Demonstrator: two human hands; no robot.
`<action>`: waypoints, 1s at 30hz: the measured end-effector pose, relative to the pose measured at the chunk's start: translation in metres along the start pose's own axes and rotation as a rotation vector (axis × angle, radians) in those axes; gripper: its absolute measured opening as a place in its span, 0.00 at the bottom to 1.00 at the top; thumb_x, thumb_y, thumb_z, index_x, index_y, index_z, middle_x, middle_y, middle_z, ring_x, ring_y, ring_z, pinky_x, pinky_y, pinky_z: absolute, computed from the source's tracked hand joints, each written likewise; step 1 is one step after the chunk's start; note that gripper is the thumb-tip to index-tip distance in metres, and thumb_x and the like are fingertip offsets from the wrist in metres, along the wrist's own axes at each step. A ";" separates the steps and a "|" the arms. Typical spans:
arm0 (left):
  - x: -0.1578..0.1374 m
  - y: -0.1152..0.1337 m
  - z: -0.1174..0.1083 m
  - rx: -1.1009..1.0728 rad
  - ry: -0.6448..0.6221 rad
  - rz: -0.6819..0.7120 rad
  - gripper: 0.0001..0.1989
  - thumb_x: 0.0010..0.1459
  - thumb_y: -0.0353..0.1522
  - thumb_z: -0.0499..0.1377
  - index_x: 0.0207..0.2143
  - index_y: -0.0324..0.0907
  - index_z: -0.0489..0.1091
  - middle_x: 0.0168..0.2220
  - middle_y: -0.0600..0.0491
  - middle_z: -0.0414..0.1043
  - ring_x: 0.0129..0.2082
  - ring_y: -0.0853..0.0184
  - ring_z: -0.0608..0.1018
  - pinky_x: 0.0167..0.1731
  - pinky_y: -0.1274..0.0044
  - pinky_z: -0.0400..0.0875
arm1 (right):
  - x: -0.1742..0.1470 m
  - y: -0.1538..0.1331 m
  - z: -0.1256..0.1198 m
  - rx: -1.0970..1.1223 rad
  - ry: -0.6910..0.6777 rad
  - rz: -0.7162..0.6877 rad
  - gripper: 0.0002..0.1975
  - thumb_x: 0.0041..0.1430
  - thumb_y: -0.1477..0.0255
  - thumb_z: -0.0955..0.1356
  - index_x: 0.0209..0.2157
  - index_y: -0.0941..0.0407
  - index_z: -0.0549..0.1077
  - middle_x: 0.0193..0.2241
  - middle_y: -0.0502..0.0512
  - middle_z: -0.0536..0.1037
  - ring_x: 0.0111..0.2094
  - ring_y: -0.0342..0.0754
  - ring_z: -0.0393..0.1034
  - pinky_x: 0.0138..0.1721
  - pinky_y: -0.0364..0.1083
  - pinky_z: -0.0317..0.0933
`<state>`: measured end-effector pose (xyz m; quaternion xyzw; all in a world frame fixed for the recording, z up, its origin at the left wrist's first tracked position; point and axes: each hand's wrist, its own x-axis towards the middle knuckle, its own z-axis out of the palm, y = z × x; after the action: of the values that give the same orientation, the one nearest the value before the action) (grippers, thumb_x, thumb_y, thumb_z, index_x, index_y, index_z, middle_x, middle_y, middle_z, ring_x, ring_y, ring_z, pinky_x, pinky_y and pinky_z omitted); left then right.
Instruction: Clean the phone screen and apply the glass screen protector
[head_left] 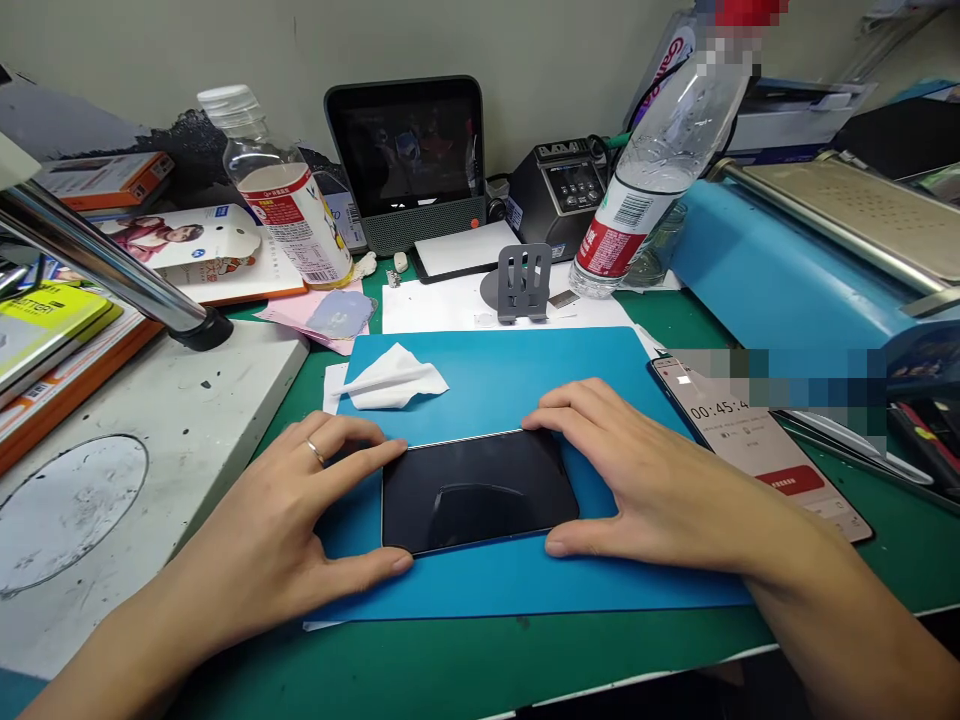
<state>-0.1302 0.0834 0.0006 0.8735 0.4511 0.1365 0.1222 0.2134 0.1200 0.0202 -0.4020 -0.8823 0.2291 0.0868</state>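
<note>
A smartphone with a dark, reflective screen lies face up on a blue mat. My left hand, with a ring on one finger, grips its left end, the thumb at the near corner and the fingertips at the far corner. At the right end my right hand spans the phone, fingertips on the far edge and thumb by the near edge. A crumpled white wipe rests on the mat just beyond the phone.
Right of the mat lies another phone showing a timer. Behind stand a grey phone stand, a smart display and two bottles, one yellow-labelled, one red-labelled. A blue machine flanks the right, a white board the left.
</note>
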 end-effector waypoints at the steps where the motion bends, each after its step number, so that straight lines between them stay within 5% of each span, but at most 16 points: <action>1: 0.000 0.000 0.000 0.001 -0.002 -0.001 0.32 0.59 0.49 0.66 0.63 0.53 0.66 0.57 0.47 0.70 0.53 0.51 0.74 0.54 0.59 0.72 | 0.000 0.000 0.000 0.000 0.006 -0.004 0.38 0.51 0.45 0.75 0.56 0.53 0.72 0.54 0.64 0.73 0.52 0.63 0.70 0.43 0.58 0.72; 18: 0.001 0.000 0.000 0.000 0.000 0.009 0.32 0.60 0.48 0.67 0.64 0.55 0.65 0.57 0.48 0.69 0.52 0.52 0.74 0.53 0.61 0.72 | 0.000 0.000 0.001 -0.028 0.003 -0.028 0.37 0.53 0.45 0.74 0.55 0.54 0.71 0.53 0.63 0.73 0.51 0.61 0.70 0.44 0.57 0.72; 30: 0.008 0.004 -0.006 -0.010 -0.027 0.012 0.34 0.60 0.51 0.66 0.62 0.45 0.66 0.57 0.44 0.70 0.54 0.52 0.73 0.55 0.58 0.69 | 0.000 0.010 0.006 -0.172 0.061 -0.087 0.38 0.54 0.44 0.73 0.59 0.52 0.69 0.54 0.63 0.74 0.50 0.64 0.74 0.42 0.58 0.74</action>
<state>-0.1249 0.0886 0.0086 0.8773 0.4435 0.1278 0.1315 0.2185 0.1238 0.0102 -0.3762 -0.9121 0.1363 0.0889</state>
